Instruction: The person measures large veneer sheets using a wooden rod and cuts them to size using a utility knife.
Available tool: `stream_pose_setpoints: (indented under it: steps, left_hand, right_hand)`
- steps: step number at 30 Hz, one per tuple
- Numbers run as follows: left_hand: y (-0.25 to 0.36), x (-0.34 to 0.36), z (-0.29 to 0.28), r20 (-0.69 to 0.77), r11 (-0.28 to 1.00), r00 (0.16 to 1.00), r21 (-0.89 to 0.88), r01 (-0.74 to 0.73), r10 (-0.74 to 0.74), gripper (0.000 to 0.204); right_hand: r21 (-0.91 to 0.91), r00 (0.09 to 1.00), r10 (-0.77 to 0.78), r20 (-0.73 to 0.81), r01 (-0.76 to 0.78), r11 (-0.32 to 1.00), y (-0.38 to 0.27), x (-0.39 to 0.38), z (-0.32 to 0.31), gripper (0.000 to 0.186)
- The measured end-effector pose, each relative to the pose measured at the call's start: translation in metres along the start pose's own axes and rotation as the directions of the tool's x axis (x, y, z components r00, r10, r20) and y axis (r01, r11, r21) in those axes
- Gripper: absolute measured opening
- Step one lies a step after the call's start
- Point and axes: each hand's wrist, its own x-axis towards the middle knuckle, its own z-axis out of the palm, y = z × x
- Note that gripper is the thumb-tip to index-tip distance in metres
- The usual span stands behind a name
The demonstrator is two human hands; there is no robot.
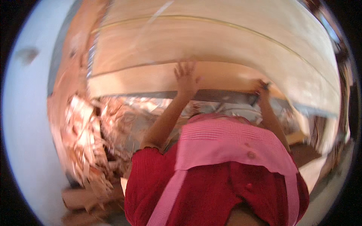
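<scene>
My left hand (pixel 185 81) lies with its fingers spread on a pale tan strip (pixel 222 77) along the near edge of the work surface. Beyond it stretches a large tan sheet (pixel 211 43) that looks like wood veneer, though blur hides its grain. Toward the right end of the strip, my right hand (pixel 262 92) is closed around a small dark tool (pixel 265 86); its kind is too blurred to name. Near that hand the sheet's edge curves up and away from the strip. A narrow yellowish line (pixel 226 22) crosses the sheet farther back.
Torn reddish-brown scraps (pixel 85 132) are heaped at the left and under the near edge. A grey edge (pixel 226 97) runs below the strip. A pale wall (pixel 28 113) stands at the far left. Dark stacked layers (pixel 343 98) line the right side.
</scene>
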Motion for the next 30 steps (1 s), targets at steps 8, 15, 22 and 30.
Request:
stream_pose_setpoints:
  steps: [8, 15, 22, 30]
  left_hand:
    - [0.126, 0.006, 0.017, 0.347, 0.967, 0.934, 0.196, -0.164, 0.088, 0.060]
    - [0.126, 0.000, 0.023, 0.336, 0.893, 0.937, 0.387, -0.229, 0.095, 0.060]
    - [0.140, 0.001, 0.025, 0.384, 0.922, 0.922, 0.339, -0.189, 0.048, 0.060]
    - [0.145, 0.015, 0.030, 0.418, 0.950, 0.906, 0.253, -0.185, 0.065, 0.067]
  right_hand:
    - [-0.273, 0.988, -0.066, -0.139, 0.026, 0.962, -0.032, -0.029, -0.049, 0.029]
    - [-0.926, 0.834, -0.541, -0.107, 0.114, 0.359, -0.070, -0.028, -0.279, 0.026]
    - [0.519, 0.950, 0.091, -0.300, 0.082, 0.851, -0.084, -0.081, -0.422, 0.016]
    - [0.349, 0.964, 0.181, -0.197, -0.104, 0.931, -0.102, -0.018, -0.434, 0.034]
